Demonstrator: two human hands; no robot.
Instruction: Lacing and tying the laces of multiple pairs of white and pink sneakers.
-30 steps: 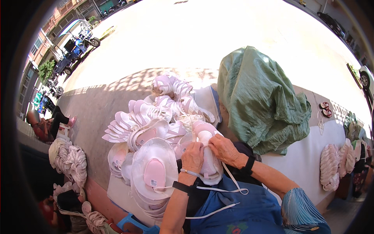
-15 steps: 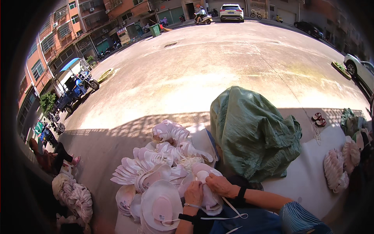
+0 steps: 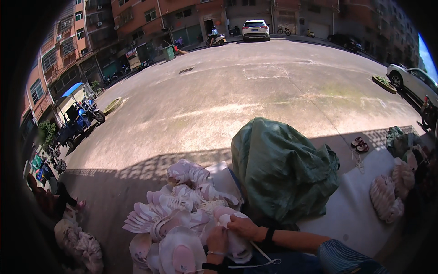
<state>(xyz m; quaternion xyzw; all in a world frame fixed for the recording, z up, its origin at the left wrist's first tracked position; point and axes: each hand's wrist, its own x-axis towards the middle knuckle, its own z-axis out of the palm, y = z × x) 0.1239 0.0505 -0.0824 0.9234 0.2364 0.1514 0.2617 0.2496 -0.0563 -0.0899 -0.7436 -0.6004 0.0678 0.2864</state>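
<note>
My left hand [image 3: 218, 239] and my right hand [image 3: 243, 227] meet over a pale pink and white shoe-sole piece [image 3: 226, 219] at the lower middle of the view, both gripping it. A white cord [image 3: 262, 253] loops below my right wrist. A heap of similar pink and white sole pieces [image 3: 175, 212] fans out to the left of my hands. One round pink-centred piece [image 3: 181, 253] lies just left of my left forearm.
A bulging green sack [image 3: 283, 169] stands right behind my hands. White sheeting [image 3: 351, 205] on the right carries more bundled soles [image 3: 385, 198]. Another bundle [image 3: 75, 239] and a seated person [image 3: 52, 201] are at far left. Sunlit pavement, parked cars and buildings lie beyond.
The view has tilted upward, so hands and sole heap sit lower in the picture and more street shows. Both hands have stayed together on the same piece.
</note>
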